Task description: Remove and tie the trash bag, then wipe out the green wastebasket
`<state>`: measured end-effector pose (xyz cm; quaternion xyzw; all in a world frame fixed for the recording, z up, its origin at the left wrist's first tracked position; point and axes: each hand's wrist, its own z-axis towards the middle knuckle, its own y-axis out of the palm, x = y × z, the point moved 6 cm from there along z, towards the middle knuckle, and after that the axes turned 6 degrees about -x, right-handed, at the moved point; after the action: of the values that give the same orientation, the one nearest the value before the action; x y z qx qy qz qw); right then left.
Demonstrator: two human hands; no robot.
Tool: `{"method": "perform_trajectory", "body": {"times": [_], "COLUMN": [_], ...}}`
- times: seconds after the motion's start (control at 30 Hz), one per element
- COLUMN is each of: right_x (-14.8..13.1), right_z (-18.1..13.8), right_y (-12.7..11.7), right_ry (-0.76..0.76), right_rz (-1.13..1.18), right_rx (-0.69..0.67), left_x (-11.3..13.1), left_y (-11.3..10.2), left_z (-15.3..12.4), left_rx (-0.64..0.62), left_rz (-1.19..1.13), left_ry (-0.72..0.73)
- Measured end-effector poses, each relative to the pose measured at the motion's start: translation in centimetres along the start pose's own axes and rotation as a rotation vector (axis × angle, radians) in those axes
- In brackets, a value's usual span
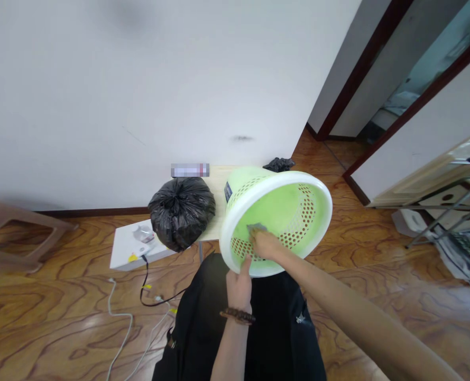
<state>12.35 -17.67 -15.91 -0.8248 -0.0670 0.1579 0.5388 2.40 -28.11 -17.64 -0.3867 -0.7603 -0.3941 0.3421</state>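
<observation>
A light green plastic basket point(298, 198) with a white rim and perforated walls is tipped on its side over a small wooden table point(217, 190), its mouth facing me. My left hand point(238, 286), a bead bracelet on the wrist, grips the basket's lower rim. My right hand point(263, 244) reaches inside the basket, closed on a small grey-green cloth point(256, 228) pressed against the inner wall.
A tied black rubbish bag point(181, 211) stands on the table left of the basket. A smaller black bag point(278, 164) lies behind it. A white box point(134, 246) and cables point(118, 312) lie on the wooden floor at left. A plastic stool point(16, 227) stands far left, a doorway at right.
</observation>
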Motion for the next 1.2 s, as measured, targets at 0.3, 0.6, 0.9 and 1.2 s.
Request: {"method": "perform_trajectory", "body": {"times": [0.3,0.6,0.9,1.2], "right_x": [3.4,0.3,4.2,2.7], "right_z": [0.3,0.0,-0.3,-0.7], "right_y": [0.2,1.2,0.5,1.8], "right_ry": [-0.070,-0.150,-0.076,-0.147], "right_rz": [-0.103,0.267,-0.047,0.116], "right_rx": [0.081,0.004,0.025,0.039], "left_x": [-0.1,-0.8,-1.5,-1.4], "left_y": [0.2,1.0,0.3,0.8], "left_z": [0.0,-0.4,0.2,-0.1], "left_rx": [0.000,-0.036,-0.045,-0.063], "left_rz": [-0.005,-0.007,-0.072,0.004], "left_ry": [0.008,-0.057,-0.071,-0.059]}}
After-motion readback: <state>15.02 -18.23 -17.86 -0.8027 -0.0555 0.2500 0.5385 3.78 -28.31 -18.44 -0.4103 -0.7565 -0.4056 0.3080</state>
